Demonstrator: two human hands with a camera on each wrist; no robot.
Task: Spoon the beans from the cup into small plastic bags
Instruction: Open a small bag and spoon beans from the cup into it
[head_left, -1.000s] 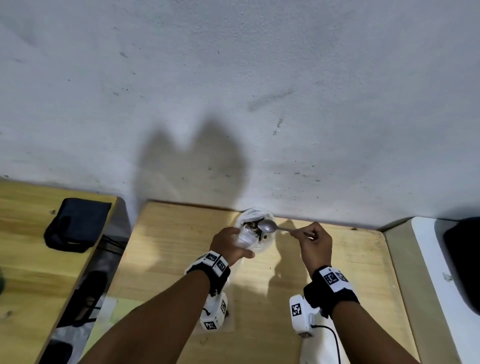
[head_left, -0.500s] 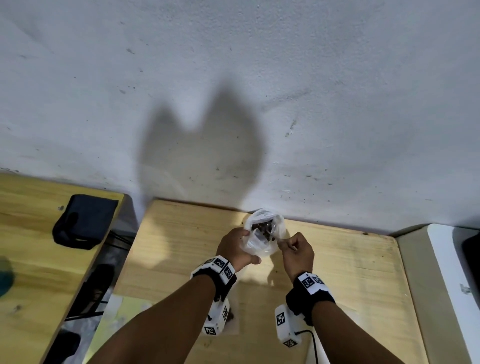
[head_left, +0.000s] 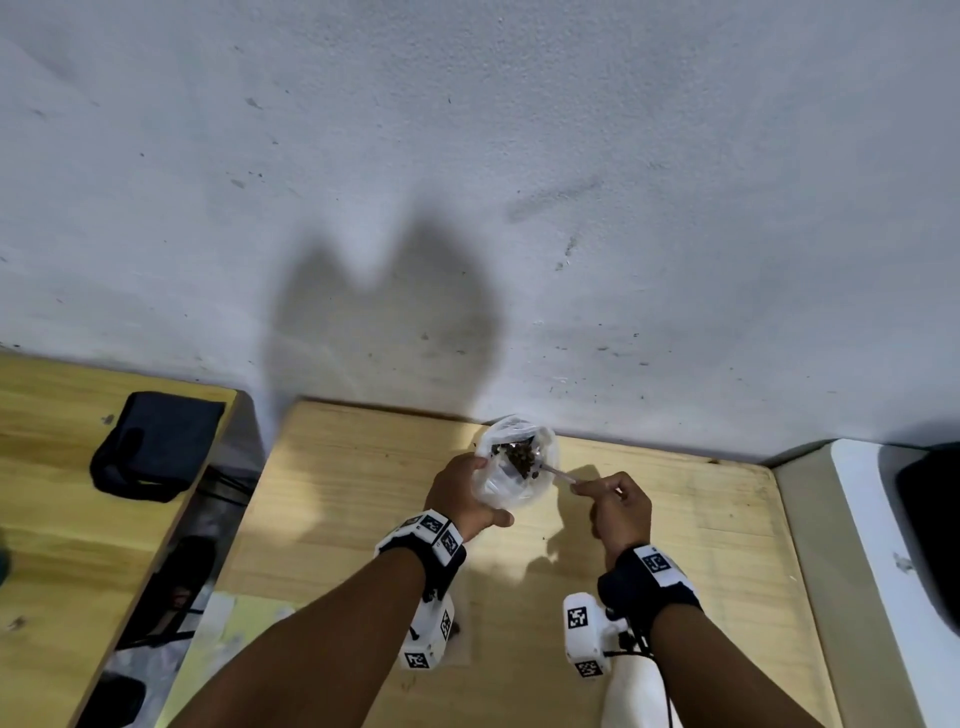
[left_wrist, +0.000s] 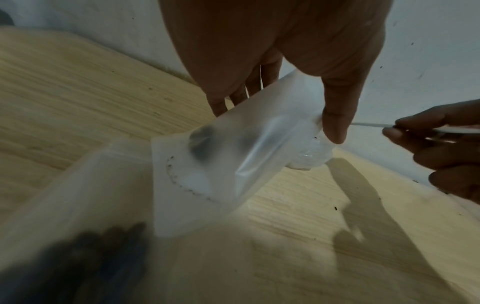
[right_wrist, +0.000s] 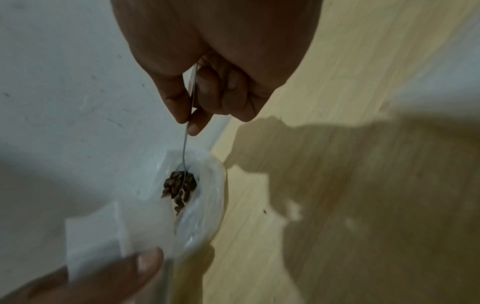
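Note:
My left hand (head_left: 470, 488) grips a small clear plastic bag (head_left: 511, 480) above the far edge of the wooden table (head_left: 675, 545), its mouth turned up. In the left wrist view the thumb (left_wrist: 335, 123) presses the bag (left_wrist: 221, 164) against the fingers, with crinkled clear plastic (left_wrist: 309, 158) behind it; whether that is the cup I cannot tell. My right hand (head_left: 605, 493) pinches the metal spoon's handle (right_wrist: 191, 98). The spoon's bowl, heaped with brown beans (right_wrist: 180, 185), sits inside the plastic opening (right_wrist: 207, 205).
The grey wall (head_left: 519, 208) rises just behind the bag. A black pouch (head_left: 156, 447) lies on the left table across a gap (head_left: 218, 519). A white appliance (head_left: 872, 519) stands at the right. Translucent plastic (left_wrist: 78, 195) lies under my left wrist.
Half a second ago my right hand was tight against the bag. It has drawn back to the right, and the spoon's bowl now shows beans at the opening.

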